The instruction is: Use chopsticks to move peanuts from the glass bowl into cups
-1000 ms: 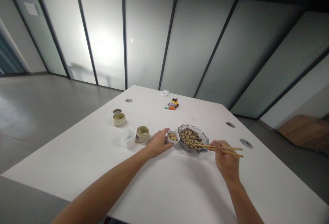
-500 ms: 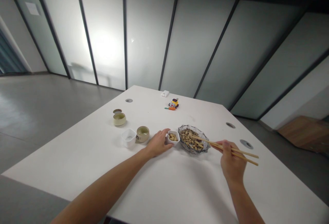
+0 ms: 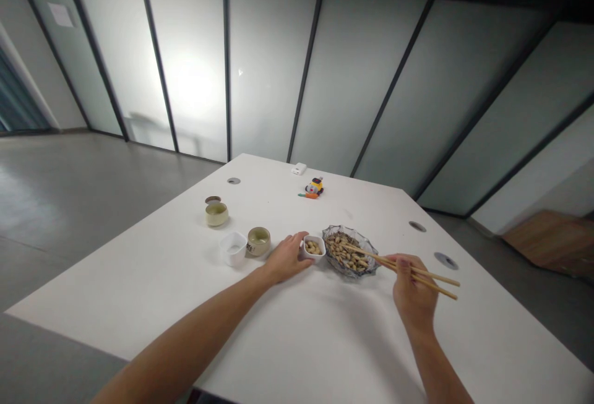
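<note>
Head camera view: a pair of wooden chopsticks [image 3: 436, 276] is gripped in the right hand [image 3: 414, 292], fingers closed about the shafts. Their long axis slants left and away from that hand, so the tips reach among the brown nuts [image 3: 341, 252] in a glass bowl [image 3: 369, 247]; whether they pinch one is too small to tell. The bowl lies between the two hands. Just beside its left rim, roughly on the line of the sticks, stands a white dish [image 3: 314, 259], far nearer the left hand [image 3: 286, 258], which is curled around it, thumb on the near side and fingers beyond.

The sticks are slim and pale, parting slightly at their rear ends. The bowl is clear, smoky and faceted, with a pointed rim; its nuts look oval and mottled. The dish is a rounded square with smooth walls, holding tan pieces [image 3: 313, 247].

To the left sit a translucent cup [image 3: 233, 254], a squat ceramic cup [image 3: 258, 241] with dark marks and, farther off, a greenish cup [image 3: 216, 215]. Beyond, a yellow-and-grey toy vehicle [image 3: 315, 186] stands by an orange carrot-shaped piece [image 3: 310, 195] on the smooth white table [image 3: 278, 342].
</note>
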`<state>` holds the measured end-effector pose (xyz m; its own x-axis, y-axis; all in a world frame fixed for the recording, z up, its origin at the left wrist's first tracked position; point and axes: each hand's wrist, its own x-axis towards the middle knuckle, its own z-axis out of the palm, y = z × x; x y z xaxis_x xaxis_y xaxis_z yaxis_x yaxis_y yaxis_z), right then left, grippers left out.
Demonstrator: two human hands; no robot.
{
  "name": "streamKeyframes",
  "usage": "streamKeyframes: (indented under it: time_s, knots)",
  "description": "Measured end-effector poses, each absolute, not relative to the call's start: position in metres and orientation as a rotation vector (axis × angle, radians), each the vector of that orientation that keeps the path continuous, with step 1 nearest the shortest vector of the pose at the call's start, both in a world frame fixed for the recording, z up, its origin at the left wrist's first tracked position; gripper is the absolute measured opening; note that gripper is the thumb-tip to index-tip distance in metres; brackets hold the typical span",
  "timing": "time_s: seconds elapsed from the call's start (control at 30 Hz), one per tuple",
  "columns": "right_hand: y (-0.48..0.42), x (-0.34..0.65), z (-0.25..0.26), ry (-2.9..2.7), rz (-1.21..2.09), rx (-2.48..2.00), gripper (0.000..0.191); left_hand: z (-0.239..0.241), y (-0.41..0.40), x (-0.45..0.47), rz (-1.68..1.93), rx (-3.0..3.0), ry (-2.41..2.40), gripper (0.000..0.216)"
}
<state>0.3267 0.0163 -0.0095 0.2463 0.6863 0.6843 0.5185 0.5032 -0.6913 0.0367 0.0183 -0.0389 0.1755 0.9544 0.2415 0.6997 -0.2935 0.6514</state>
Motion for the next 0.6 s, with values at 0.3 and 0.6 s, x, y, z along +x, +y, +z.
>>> streamKeyframes:
  time_s: [0.3,0.6]
  knots:
    - [0.0187,0.3205,-0.0153,-1.705,0.316,-1.048,0.044,-0.0409,0.0203,0.0398,0.896,2.050,1.555,0.064]
    - [0.0216,0.3293,-0.0174,-1.647,0.105,-1.044,0.041,-0.0429,0.0218,0.0387,0.892,2.065,1.549,0.063]
